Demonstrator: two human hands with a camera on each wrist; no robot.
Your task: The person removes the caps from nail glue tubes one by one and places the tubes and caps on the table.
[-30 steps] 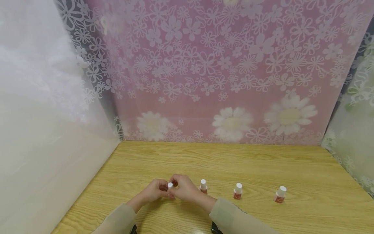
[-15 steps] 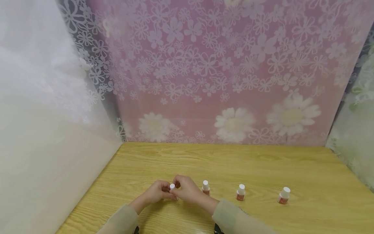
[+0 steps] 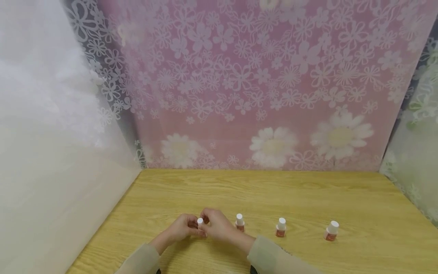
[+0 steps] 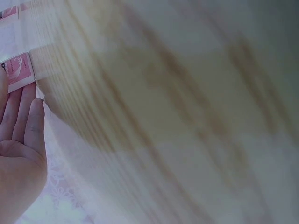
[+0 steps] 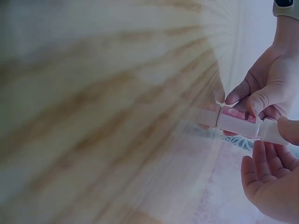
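So, head view first: the left hand point(image 3: 181, 227) and right hand point(image 3: 216, 227) are both clamped on a small white bottle point(image 3: 200, 221), in front of the wearer and left of the others. Can't tell if its base touches the table point(image 3: 219, 190). Rightward in a loose row stand the nearest bottle point(image 3: 240, 223), the middle bottle point(image 3: 281, 227) and the end bottle point(image 3: 331, 231), all upright and closed.

Left wrist cam: not much, just the pink label point(image 4: 21, 67) between thumb and fingers.

Right wrist cam's the useful one: left thumb and fingers hold the body, right thumb and fingers pinch the white cap point(image 5: 272, 132), which sits at the neck. Reads to me like mid-twist, this one unfinished; loosening or tightening, no clue. Whether those other three are finished or waiting, can't say either.
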